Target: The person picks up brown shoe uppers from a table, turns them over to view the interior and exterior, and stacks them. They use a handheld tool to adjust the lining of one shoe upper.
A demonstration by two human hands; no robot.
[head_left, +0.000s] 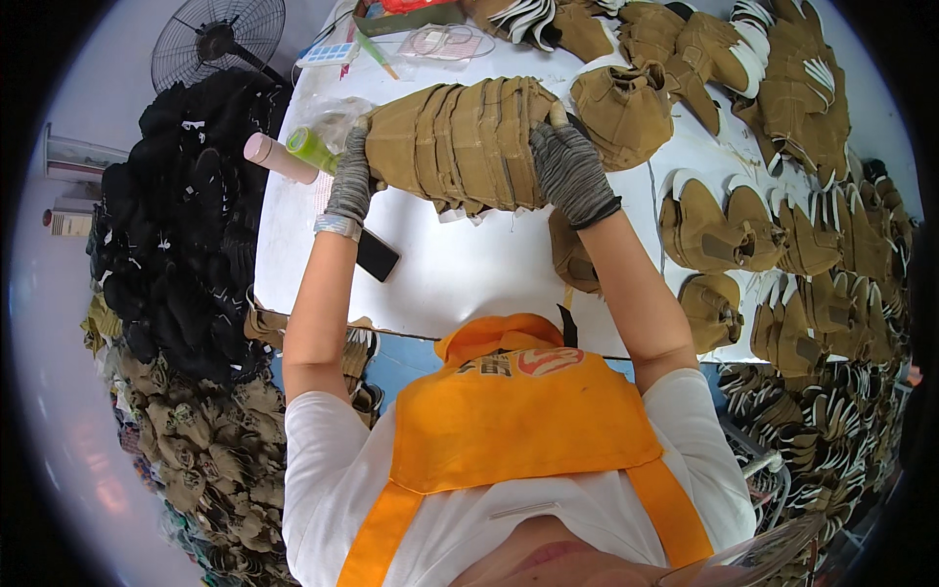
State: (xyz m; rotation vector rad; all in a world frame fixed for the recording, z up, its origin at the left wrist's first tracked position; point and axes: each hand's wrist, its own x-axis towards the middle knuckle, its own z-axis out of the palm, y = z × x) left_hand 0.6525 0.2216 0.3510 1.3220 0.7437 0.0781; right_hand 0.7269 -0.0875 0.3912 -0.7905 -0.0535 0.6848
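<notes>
A stack of brown shoe uppers (460,142), nested one in another, is held crosswise over the white table between my two hands. My left hand (354,174), in a grey knit glove, grips the stack's left end with the thumb on top. At the right end my right hand (570,168), gloved alike, clasps the stack, thumb up and fingers along its side. Just beyond my right hand sits another brown upper (622,115). Partly hidden by my right forearm is one more brown upper (572,252). The undersides of the held stack cannot be seen.
On the white table (469,269) lie a black phone (377,255), a pink bottle (281,158) and a green-lidded container (311,149). Brown uppers with white linings (704,225) fill the right side. Black shoe pieces (186,225) pile up at left, near a fan (217,44).
</notes>
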